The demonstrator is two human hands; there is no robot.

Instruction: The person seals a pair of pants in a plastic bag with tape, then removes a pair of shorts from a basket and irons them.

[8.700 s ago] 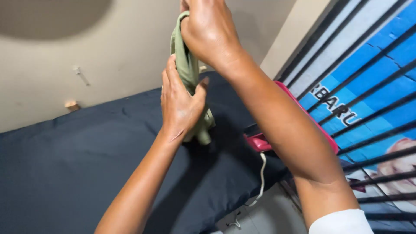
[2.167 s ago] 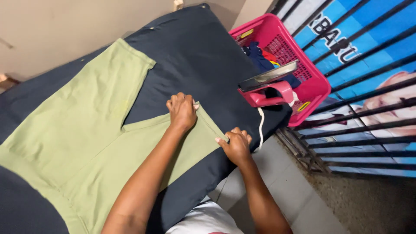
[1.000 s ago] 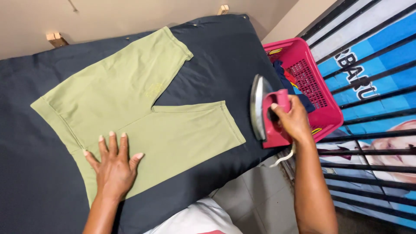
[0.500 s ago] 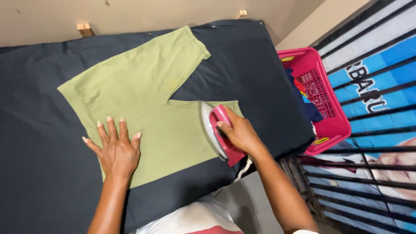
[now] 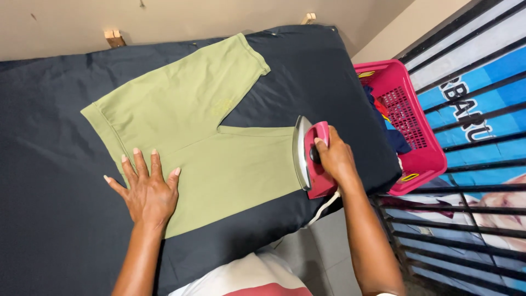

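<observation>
Arms: both are showing bare from the near edge up to the wrists, no sleeves reaching into view.
Left hand (image 5: 147,193): it is wearing no glove, no ring, no watch; nails are showing pale and trimmed short.
Right hand (image 5: 335,160): it is going bare too, nothing at the wrist.
Clothing: a white garment with a red band is peeking in at the near edge, between the arms.

Your left hand (image 5: 147,193) presses flat on the green shorts (image 5: 203,131); your right hand (image 5: 335,159) grips the pink iron (image 5: 311,159) at their hem
</observation>
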